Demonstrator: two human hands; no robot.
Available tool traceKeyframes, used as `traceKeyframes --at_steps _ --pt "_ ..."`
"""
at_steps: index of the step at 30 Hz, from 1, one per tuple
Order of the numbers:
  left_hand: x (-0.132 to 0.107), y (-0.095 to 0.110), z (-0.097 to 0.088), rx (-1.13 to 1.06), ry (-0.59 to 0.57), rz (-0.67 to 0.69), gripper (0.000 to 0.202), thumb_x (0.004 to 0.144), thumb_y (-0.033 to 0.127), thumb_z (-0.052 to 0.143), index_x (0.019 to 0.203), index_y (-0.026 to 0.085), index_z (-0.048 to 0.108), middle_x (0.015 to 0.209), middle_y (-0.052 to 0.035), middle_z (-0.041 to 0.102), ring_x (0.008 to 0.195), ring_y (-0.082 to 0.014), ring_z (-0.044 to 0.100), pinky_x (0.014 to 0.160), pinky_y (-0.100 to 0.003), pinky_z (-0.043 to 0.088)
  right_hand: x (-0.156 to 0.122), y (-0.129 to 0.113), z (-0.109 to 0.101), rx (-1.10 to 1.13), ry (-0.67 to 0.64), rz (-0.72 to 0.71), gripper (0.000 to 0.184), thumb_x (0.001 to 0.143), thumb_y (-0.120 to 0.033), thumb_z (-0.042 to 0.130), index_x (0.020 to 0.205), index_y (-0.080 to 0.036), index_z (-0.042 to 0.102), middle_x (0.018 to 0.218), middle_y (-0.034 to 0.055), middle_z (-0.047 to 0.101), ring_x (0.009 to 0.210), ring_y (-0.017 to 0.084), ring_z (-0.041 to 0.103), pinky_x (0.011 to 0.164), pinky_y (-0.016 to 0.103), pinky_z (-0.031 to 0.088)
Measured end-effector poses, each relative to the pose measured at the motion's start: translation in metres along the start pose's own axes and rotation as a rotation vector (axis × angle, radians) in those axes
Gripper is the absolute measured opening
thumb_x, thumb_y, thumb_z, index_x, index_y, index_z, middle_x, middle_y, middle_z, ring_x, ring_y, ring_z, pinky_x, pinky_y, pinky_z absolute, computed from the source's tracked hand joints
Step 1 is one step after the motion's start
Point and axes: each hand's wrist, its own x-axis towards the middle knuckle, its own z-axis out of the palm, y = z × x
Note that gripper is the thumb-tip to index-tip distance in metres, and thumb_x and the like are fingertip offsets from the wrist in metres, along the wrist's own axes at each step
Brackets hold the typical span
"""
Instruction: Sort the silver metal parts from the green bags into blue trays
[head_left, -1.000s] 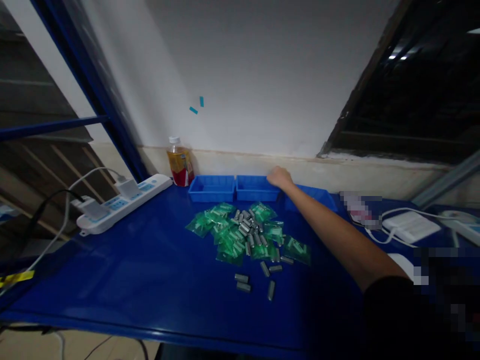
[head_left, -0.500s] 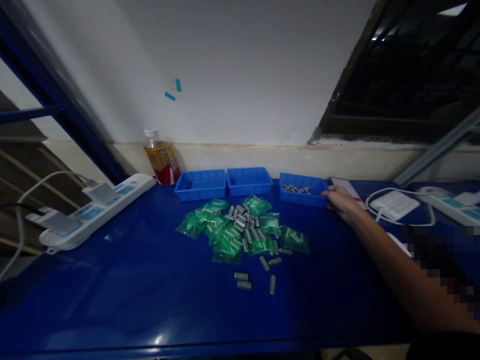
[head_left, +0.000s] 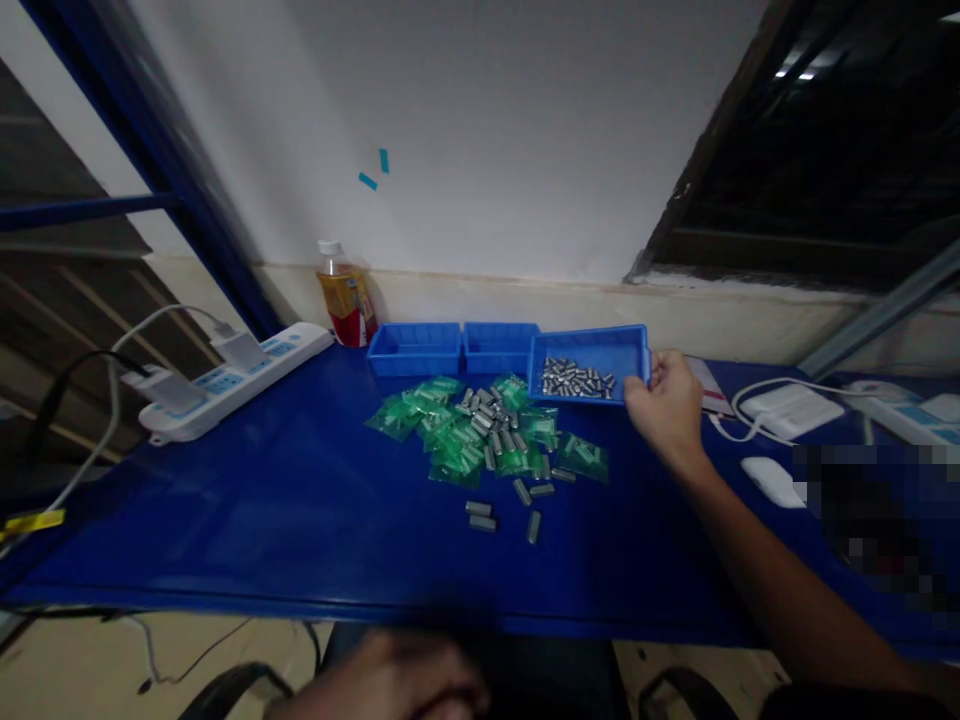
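My right hand [head_left: 667,405] grips the right end of a blue plastic bin [head_left: 626,350], thumb at its front corner and fingers behind. The bin is tilted toward me, and many small shiny metal pieces [head_left: 574,378] lie along its lower side. My left hand [head_left: 397,675] is at the bottom of the view, below the table edge, blurred, so its fingers cannot be made out. In front of the bin is a heap of green plastic bags [head_left: 450,455] with grey metal pieces [head_left: 491,420] on and among them. Several loose pieces [head_left: 480,515] lie nearer to me.
Two more blue bins, a left one [head_left: 415,365] and a middle one [head_left: 501,355], stand against the wall. A drink bottle [head_left: 346,300] and a power strip [head_left: 232,380] are at left. A white charger [head_left: 793,410] with cable and a white mouse-like object [head_left: 772,482] lie at right.
My right hand has lifted and tilted the right bin, bringing it left toward the middle bin. My left hand has come into view at the bottom. The camera view has shifted slightly.
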Motion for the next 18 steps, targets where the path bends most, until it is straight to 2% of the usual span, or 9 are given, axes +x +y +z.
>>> traceKeyframes --at_steps 2,4,5,8,10,11,15,16,18 --pt "0.037 -0.004 -0.002 -0.095 -0.047 -0.025 0.021 0.09 0.042 0.046 0.094 0.034 0.065 0.087 -0.0009 0.067 0.074 -0.0174 0.063 0.058 -0.031 0.052 -0.009 -0.01 0.004 -0.057 0.014 -0.06 0.015 0.067 -0.02 0.05 0.072 -0.024 0.036 0.057 -0.0033 0.041 0.052 0.016 0.045 0.053 0.028 0.034" --pt "0.085 -0.015 -0.002 -0.243 0.021 -0.095 0.027 0.09 0.039 0.042 0.086 0.028 0.067 0.076 -0.0017 0.067 0.065 -0.0163 0.062 0.053 -0.028 0.049 -0.017 -0.015 0.01 -0.08 0.044 -0.15 0.01 0.07 -0.021 0.047 0.075 -0.023 0.039 0.059 -0.0023 0.044 0.053 0.017 0.047 0.054 0.028 0.035" --pt "0.11 -0.023 -0.001 -0.341 0.117 -0.156 0.027 0.089 0.038 0.043 0.084 0.023 0.066 0.075 -0.0032 0.066 0.065 -0.0159 0.061 0.053 -0.026 0.048 -0.021 -0.016 0.013 -0.086 0.057 -0.201 0.008 0.071 -0.021 0.046 0.077 -0.022 0.041 0.06 -0.0013 0.047 0.054 0.017 0.049 0.055 0.028 0.035" --pt "0.178 -0.046 0.006 -0.414 0.421 -0.2 0.022 0.086 0.034 0.048 0.083 0.016 0.062 0.075 -0.0033 0.063 0.07 -0.0148 0.06 0.056 -0.023 0.046 -0.032 -0.016 0.024 -0.111 0.079 -0.352 0.01 0.074 -0.022 0.043 0.083 -0.02 0.046 0.066 0.0017 0.054 0.059 0.019 0.054 0.057 0.028 0.037" --pt "0.209 -0.057 0.017 -0.411 0.602 -0.211 0.025 0.089 0.032 0.042 0.086 0.015 0.06 0.075 -0.0034 0.062 0.072 -0.014 0.06 0.061 -0.023 0.047 -0.036 -0.013 0.031 -0.12 0.109 -0.467 0.01 0.075 -0.021 0.044 0.084 -0.019 0.048 0.067 0.0025 0.057 0.06 0.018 0.056 0.056 0.028 0.038" --pt "0.22 -0.059 0.023 -0.383 0.626 -0.196 0.027 0.091 0.032 0.039 0.088 0.015 0.059 0.076 -0.0037 0.062 0.073 -0.0139 0.06 0.064 -0.024 0.047 -0.037 -0.011 0.033 -0.114 0.134 -0.533 0.009 0.076 -0.021 0.044 0.083 -0.019 0.049 0.066 0.0026 0.057 0.059 0.018 0.056 0.056 0.028 0.038" --pt "0.235 -0.061 0.052 -0.255 0.362 -0.011 0.035 0.095 0.038 0.033 0.094 0.015 0.059 0.086 -0.0059 0.066 0.083 -0.0162 0.061 0.08 -0.028 0.046 -0.036 -0.005 0.038 -0.063 0.248 -0.798 0.007 0.077 -0.016 0.045 0.079 -0.019 0.051 0.064 0.0019 0.058 0.054 0.016 0.053 0.054 0.027 0.038" --pt "0.234 -0.062 0.058 -0.249 0.317 0.021 0.037 0.095 0.039 0.031 0.095 0.015 0.059 0.089 -0.0067 0.066 0.087 -0.0168 0.061 0.083 -0.029 0.046 -0.035 -0.004 0.038 -0.058 0.265 -0.838 0.008 0.077 -0.015 0.045 0.079 -0.019 0.051 0.064 0.0016 0.057 0.053 0.015 0.052 0.054 0.027 0.038" --pt "0.228 -0.066 0.067 -0.261 0.311 0.041 0.04 0.097 0.04 0.025 0.099 0.015 0.058 0.096 -0.0081 0.065 0.092 -0.0174 0.061 0.086 -0.029 0.045 -0.033 -0.002 0.038 -0.063 0.275 -0.882 0.009 0.078 -0.013 0.044 0.078 -0.02 0.051 0.063 0.0009 0.056 0.053 0.014 0.051 0.054 0.027 0.038"
